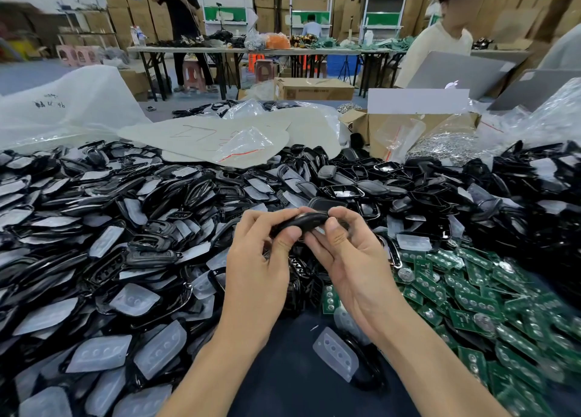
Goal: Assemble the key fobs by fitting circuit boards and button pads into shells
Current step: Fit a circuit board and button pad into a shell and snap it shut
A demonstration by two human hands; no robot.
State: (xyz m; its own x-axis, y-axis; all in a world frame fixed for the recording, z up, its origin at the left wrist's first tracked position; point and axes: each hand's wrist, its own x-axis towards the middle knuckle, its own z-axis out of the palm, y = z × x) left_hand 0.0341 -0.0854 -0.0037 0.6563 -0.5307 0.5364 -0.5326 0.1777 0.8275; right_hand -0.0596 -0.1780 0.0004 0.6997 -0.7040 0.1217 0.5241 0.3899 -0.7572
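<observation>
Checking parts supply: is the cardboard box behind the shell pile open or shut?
Open: the cardboard box has its flaps spread outward, and clear bags show in its opening.

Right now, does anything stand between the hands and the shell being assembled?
Nothing visible does. The left hand and the right hand both already pinch the shell between thumb and fingers, over the heap of parts. The green boards lie uncovered to the right of the right hand.
</observation>
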